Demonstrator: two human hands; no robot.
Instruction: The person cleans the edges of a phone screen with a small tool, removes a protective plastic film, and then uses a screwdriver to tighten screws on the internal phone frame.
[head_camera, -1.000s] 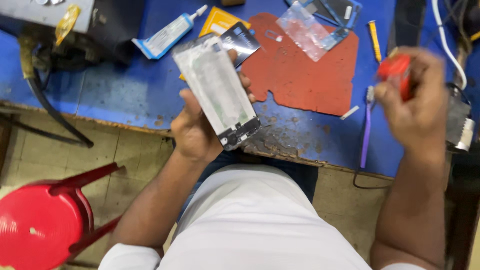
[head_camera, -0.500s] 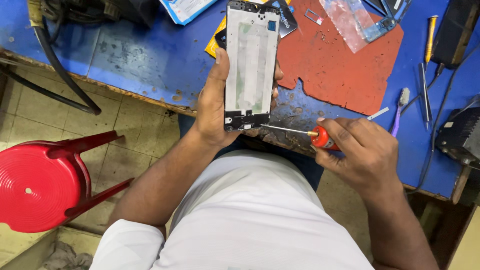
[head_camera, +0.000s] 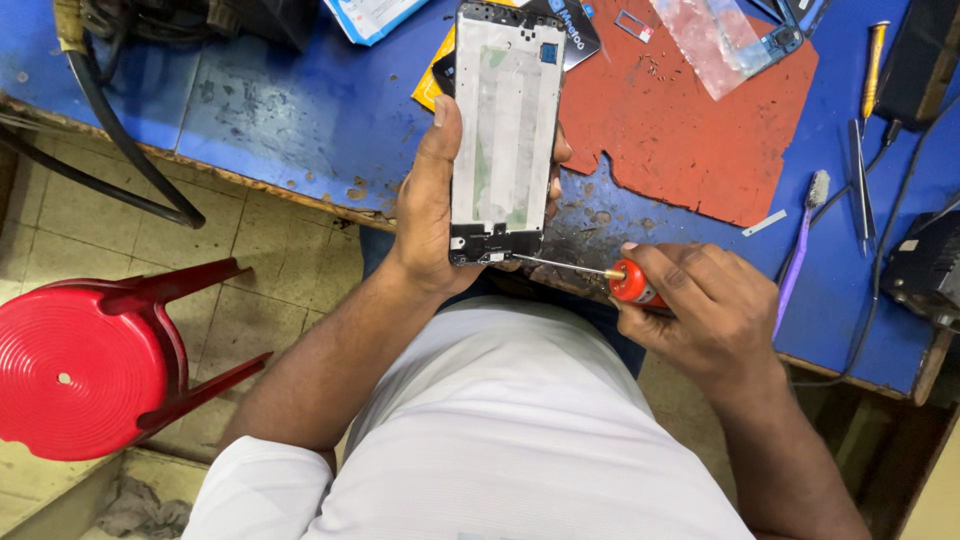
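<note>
a red plastic stool (head_camera: 85, 365) stands on the tiled floor (head_camera: 290, 270) at far left, below the worn edge of a blue workbench (head_camera: 270, 110) where a thick black hose (head_camera: 120, 140) curves down off the top. at centre, the person's left hand (head_camera: 430, 215) grips a phone frame (head_camera: 505, 130) upright over the bench edge, thumb laid along its left side and the fingers wrapped behind it so that only their tips show at the right side, clamped firmly on the part. the frame's pale inner panel faces the camera, with its dark bottom end nearest the person's white shirt (head_camera: 510, 430). just right of it, the right hand (head_camera: 700, 310) is closed around the orange handle of a small screwdriver (head_camera: 600, 270), forefinger stretched along the top, and the thin metal shaft runs leftward so that its tip meets the bottom right corner of the frame. behind the hands a ragged red mat (head_camera: 680, 120) lies on the bench, bearing a clear plastic sheet (head_camera: 715, 40) near its top. further right, a purple toothbrush (head_camera: 800, 245) rests on the blue surface beside a pair of slim metal tweezers (head_camera: 860, 175), with a yellow-handled tool (head_camera: 875, 50) above them and a black cable (head_camera: 885, 230) trailing toward a dark device (head_camera: 925, 265) at the far right edge.
</note>
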